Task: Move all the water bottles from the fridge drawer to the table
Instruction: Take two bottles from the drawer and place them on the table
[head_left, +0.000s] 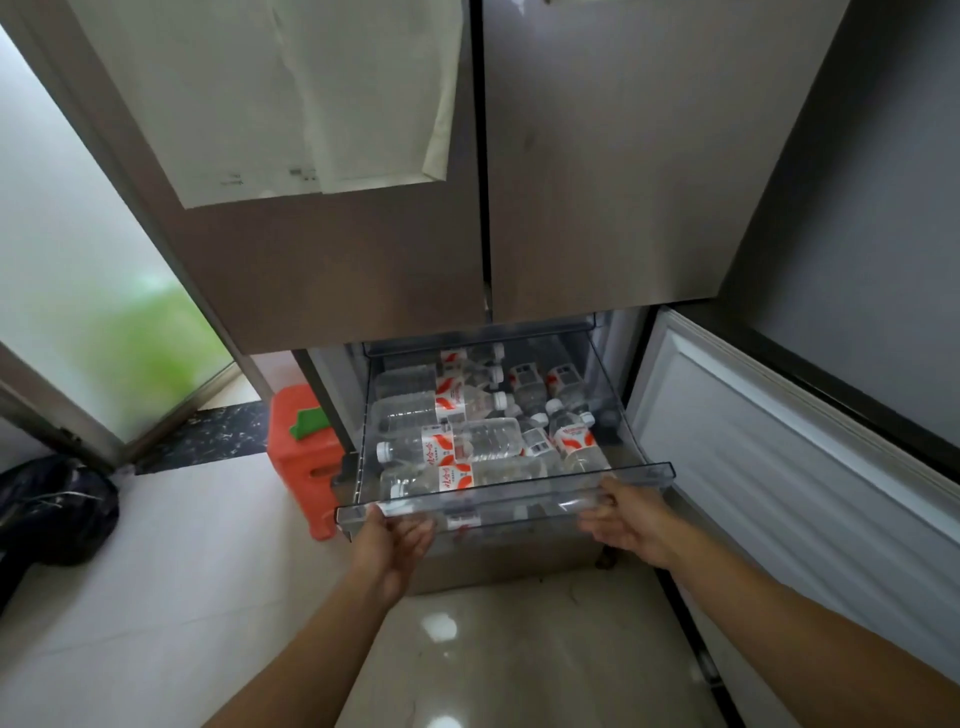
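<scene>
My left hand (396, 540) and right hand (626, 522) grip the front lip of the clear drawer (506, 492), fingers curled under it and partly hidden. The water bottles (457, 447) lie piled inside, just past my grip at 12 o'clock. I can't count the rear ones. An orange stool (298, 452) stands at 9 o'clock, and the open lower door (779, 467) at 3.

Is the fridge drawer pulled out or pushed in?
Pulled out. The clear drawer sticks out past the fridge front, its water bottles showing from above, and the left hand and right hand grip its front lip.
</scene>
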